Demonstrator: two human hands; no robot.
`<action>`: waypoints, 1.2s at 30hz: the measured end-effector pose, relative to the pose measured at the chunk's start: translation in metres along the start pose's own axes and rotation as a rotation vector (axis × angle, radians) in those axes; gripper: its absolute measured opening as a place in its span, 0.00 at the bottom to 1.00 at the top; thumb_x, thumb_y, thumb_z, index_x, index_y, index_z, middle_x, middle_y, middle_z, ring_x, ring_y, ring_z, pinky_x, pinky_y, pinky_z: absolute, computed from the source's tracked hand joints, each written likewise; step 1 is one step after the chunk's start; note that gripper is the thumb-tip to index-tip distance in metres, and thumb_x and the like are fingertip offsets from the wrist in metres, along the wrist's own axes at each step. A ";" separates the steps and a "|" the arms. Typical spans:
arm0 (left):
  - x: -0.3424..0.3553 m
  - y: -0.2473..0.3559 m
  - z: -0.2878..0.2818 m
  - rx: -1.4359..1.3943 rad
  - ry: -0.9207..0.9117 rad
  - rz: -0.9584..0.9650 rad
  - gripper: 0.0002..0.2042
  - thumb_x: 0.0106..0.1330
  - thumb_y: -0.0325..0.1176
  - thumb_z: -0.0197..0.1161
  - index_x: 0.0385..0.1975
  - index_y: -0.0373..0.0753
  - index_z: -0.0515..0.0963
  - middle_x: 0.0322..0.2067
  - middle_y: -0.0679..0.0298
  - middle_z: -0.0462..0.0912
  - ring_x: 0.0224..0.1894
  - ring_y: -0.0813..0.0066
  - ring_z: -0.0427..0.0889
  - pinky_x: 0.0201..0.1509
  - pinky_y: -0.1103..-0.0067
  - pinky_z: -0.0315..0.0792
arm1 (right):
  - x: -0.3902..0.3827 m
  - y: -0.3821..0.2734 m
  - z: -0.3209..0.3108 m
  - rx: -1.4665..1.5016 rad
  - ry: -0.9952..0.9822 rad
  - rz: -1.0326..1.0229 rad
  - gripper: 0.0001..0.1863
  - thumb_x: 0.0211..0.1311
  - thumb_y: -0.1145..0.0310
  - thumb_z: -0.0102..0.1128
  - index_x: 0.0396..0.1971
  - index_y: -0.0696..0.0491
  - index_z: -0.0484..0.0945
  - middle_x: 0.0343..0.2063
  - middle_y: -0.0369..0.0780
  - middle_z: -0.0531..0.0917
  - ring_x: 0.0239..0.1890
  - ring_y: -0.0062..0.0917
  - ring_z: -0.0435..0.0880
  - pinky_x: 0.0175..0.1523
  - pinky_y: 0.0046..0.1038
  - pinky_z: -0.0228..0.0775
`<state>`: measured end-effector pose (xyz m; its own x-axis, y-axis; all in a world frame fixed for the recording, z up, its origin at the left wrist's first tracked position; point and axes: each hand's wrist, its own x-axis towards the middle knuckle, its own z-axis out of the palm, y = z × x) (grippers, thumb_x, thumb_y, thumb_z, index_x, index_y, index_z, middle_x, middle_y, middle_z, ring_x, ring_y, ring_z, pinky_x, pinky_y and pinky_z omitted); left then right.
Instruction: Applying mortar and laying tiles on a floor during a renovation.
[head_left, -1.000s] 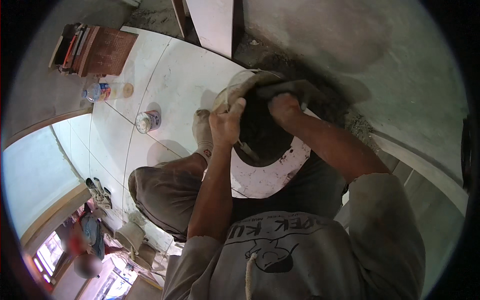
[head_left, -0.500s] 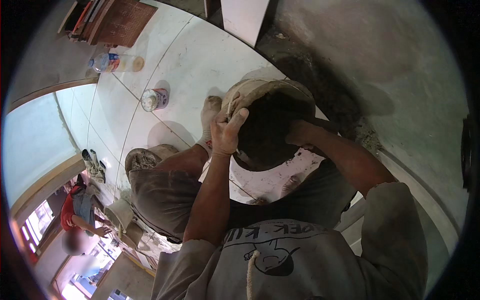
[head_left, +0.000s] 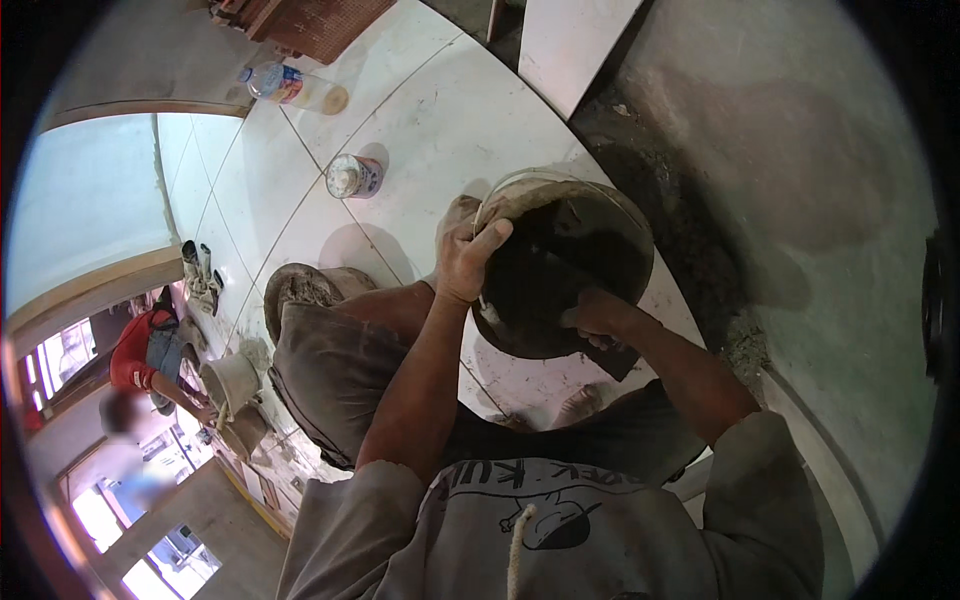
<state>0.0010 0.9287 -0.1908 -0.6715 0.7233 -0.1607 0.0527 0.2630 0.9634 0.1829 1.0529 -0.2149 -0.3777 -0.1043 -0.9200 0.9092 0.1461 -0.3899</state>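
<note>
A round bucket (head_left: 530, 197) with a pale, dirty rim stands tilted between my feet, its inside dark. My left hand (head_left: 467, 262) grips the bucket's left rim, thumb over the edge. Inside the bucket's near right side, my right hand (head_left: 603, 318) is closed round the handle of a flat, dark-bladed trowel (head_left: 618, 362). One end of the blade sticks out past the near rim, and the rest lies across the bucket's inside. What the bucket holds is too dark to make out well.
A small tin (head_left: 354, 177) and a plastic bottle (head_left: 293, 88) are on the white tiled floor at the left. Loose dark debris (head_left: 690, 215) runs along the wall at right. A co-worker in red (head_left: 140, 350) bends by another bucket (head_left: 230, 382) at far left.
My right hand has drawn toward me, and the trowel blade has come into sight. The left hand keeps its hold on the rim. The whole view has shifted a little.
</note>
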 end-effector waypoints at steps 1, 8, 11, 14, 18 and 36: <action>0.000 0.001 0.001 -0.006 -0.005 0.019 0.22 0.55 0.46 0.59 0.41 0.34 0.79 0.37 0.56 0.79 0.43 0.67 0.73 0.50 0.74 0.64 | 0.002 0.002 0.001 0.026 -0.028 -0.035 0.18 0.49 0.59 0.57 0.14 0.60 0.71 0.09 0.42 0.72 0.07 0.28 0.70 0.15 0.35 0.62; 0.002 0.011 0.017 -0.110 0.099 -0.144 0.20 0.58 0.46 0.58 0.42 0.36 0.80 0.36 0.57 0.81 0.41 0.66 0.76 0.48 0.77 0.66 | -0.006 0.011 0.007 0.180 0.029 -0.205 0.16 0.51 0.64 0.58 0.15 0.61 0.71 0.07 0.40 0.70 0.06 0.25 0.68 0.13 0.30 0.58; 0.007 0.012 0.027 -0.182 0.099 -0.178 0.19 0.58 0.45 0.58 0.42 0.36 0.80 0.37 0.55 0.82 0.39 0.64 0.78 0.47 0.76 0.68 | -0.019 0.014 0.001 0.249 0.041 -0.198 0.15 0.51 0.65 0.58 0.18 0.62 0.71 0.08 0.39 0.70 0.07 0.24 0.68 0.13 0.29 0.58; 0.011 0.015 0.037 -0.119 0.093 -0.085 0.18 0.60 0.44 0.57 0.42 0.36 0.79 0.37 0.55 0.82 0.38 0.65 0.79 0.46 0.76 0.68 | -0.038 0.021 -0.010 0.269 0.062 -0.220 0.15 0.51 0.64 0.58 0.21 0.63 0.72 0.08 0.38 0.71 0.07 0.22 0.68 0.14 0.28 0.58; 0.014 0.022 0.048 -0.190 0.120 -0.114 0.19 0.62 0.42 0.56 0.43 0.30 0.78 0.36 0.60 0.81 0.39 0.72 0.77 0.47 0.78 0.68 | -0.062 0.035 -0.026 0.277 0.051 -0.246 0.18 0.52 0.62 0.59 0.30 0.64 0.73 0.08 0.37 0.71 0.08 0.21 0.69 0.16 0.26 0.59; -0.009 0.009 0.020 -0.373 0.333 -0.117 0.19 0.65 0.40 0.54 0.44 0.28 0.76 0.39 0.60 0.80 0.41 0.74 0.76 0.49 0.80 0.68 | -0.013 0.112 -0.114 -0.429 1.144 0.058 0.17 0.54 0.65 0.57 0.38 0.62 0.69 0.30 0.52 0.81 0.37 0.41 0.82 0.40 0.38 0.74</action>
<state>0.0221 0.9372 -0.1853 -0.8594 0.4442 -0.2533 -0.2635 0.0398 0.9638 0.2698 1.1831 -0.2514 -0.4710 0.8067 -0.3568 0.8802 0.4567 -0.1293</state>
